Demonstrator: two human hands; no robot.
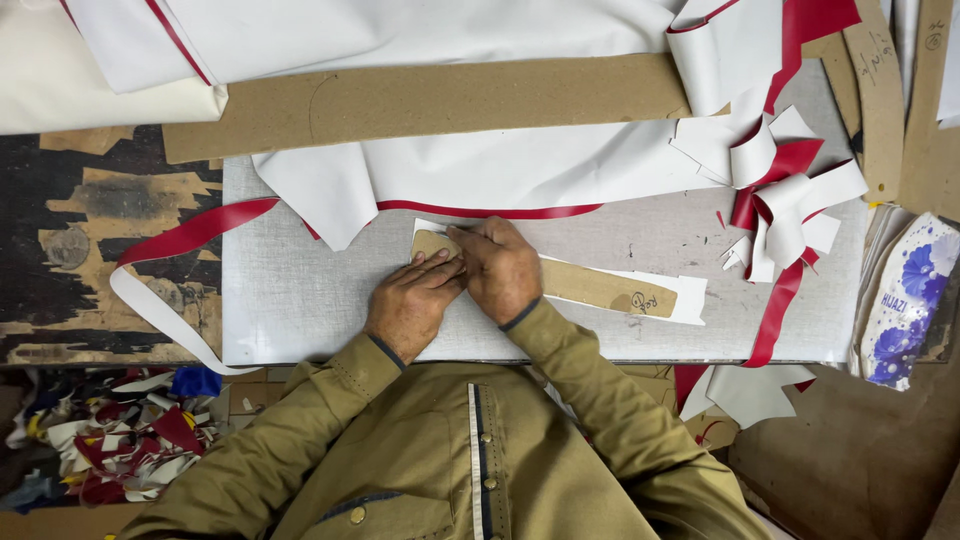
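Observation:
A long brown cardboard pattern point(600, 288) lies on a strip of white sheet material point(690, 298) on the grey cutting board point(300, 290). My left hand point(412, 300) presses flat on the pattern's rounded left end. Right beside it, my right hand point(497, 268) is curled over the same end, fingers closed; whether it holds a small tool is hidden. The two hands touch each other at the fingertips.
A large white sheet with a red underside point(480, 175) lies behind the hands. A wide cardboard strip point(430, 100) runs across the back. Red and white offcuts point(780, 200) pile at the right, more scraps point(110, 440) on the floor left. Cardboard patterns point(880, 90) lie far right.

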